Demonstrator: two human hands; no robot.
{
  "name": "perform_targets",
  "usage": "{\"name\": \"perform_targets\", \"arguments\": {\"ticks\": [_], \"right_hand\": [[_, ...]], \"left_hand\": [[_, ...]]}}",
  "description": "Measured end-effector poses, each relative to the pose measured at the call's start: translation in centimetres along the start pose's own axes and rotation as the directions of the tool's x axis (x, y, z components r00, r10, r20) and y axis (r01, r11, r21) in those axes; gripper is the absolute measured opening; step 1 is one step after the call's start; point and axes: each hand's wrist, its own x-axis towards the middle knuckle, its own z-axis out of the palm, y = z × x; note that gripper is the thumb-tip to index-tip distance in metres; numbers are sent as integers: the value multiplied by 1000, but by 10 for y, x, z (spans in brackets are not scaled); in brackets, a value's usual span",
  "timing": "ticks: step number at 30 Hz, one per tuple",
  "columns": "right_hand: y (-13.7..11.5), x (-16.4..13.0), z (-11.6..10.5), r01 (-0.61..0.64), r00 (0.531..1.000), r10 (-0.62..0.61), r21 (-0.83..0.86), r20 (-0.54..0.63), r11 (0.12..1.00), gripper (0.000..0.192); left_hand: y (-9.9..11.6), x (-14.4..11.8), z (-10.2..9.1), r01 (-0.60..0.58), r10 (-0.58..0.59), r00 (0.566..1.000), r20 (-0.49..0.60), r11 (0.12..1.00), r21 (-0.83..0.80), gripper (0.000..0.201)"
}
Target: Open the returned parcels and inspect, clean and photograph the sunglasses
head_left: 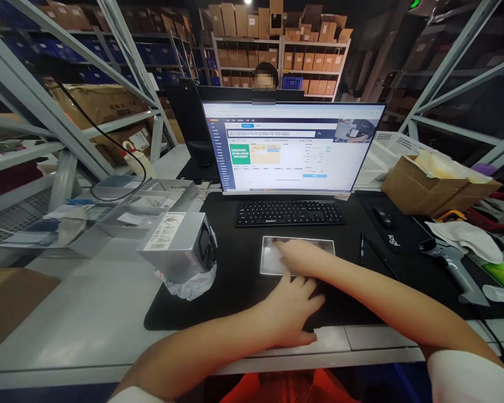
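The right hand [296, 256] lies flat on a shiny silver pouch [297, 256] that rests on the black desk mat [235, 291], just in front of the keyboard [289, 212]. The fingers are spread and pressed down on the pouch; nothing is pinched or lifted. The left hand [292, 310] rests palm-down on the mat just nearer the person, fingertips close to the pouch's lower edge, fingers loosely spread and holding nothing.

To the left, a silver box [180, 243] with a white label sits tilted on crumpled wrapping [189, 285], at the mat's left part. A pen [362, 244] lies to the right of the pouch, a mouse [382, 216] beyond it, and a handheld scanner [453, 263] further right. The monitor [292, 146] shows a form page; its text is too small to read. Another person sits behind the monitor.

Risks, as judged: the pouch is smooth and lies on a smooth mat, so a flat press may slide it toward the keyboard rather than hold it. The tilted box rests on soft wrapping and could tip if an elbow or forearm brushes it. The pen lies loose and could roll if nudged.
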Motion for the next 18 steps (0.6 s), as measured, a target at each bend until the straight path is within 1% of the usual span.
{"name": "perform_targets", "arguments": {"ticks": [2, 4, 6, 8, 11, 13, 14, 15, 16, 17, 18], "right_hand": [[-1, 16, 8, -6, 1000, 6, -28, 8, 1000, 50], [1, 26, 17, -13, 1000, 14, -55, 24, 998, 40], [4, 29, 23, -6, 1000, 8, -67, 22, 998, 28], [6, 26, 24, -1, 1000, 2, -64, 3, 998, 20], [9, 6, 16, -19, 999, 17, -34, -51, 999, 15], [14, -19, 10, -37, 995, 36, -11, -89, 999, 21], [18, -35, 8, -44, 989, 47, 21, -137, 999, 24], [25, -53, 6, -48, 975, 61, 66, -214, 997, 26], [34, -71, 4, -43, 934, 92, 148, -346, 988, 25], [45, -88, 3, -39, 848, 155, 233, -506, 972, 23], [58, -105, 1, -39, 721, 237, 304, -651, 952, 22]], "left_hand": [[3, -2, 2, -5, 5, 1000, -10, 1000, 18, 69], [4, -3, 4, -10, 11, 1000, -17, 1000, 24, 70], [4, -3, 5, -14, 14, 1000, -13, 999, 29, 70], [4, -2, 6, -14, 15, 1000, -7, 999, 33, 69], [2, -1, 7, -8, 8, 1000, -11, 1000, 24, 68], [1, -1, 8, -7, 8, 1000, -18, 1000, 17, 67], [1, -1, 8, -11, 11, 1000, -22, 1000, 19, 66], [1, -2, 8, -16, 17, 999, -28, 1000, 24, 65], [1, -2, 9, -21, 22, 999, -33, 999, 29, 65], [1, -2, 8, -25, 26, 999, -38, 999, 34, 64], [1, -2, 8, -28, 29, 999, -38, 999, 34, 64]]}}
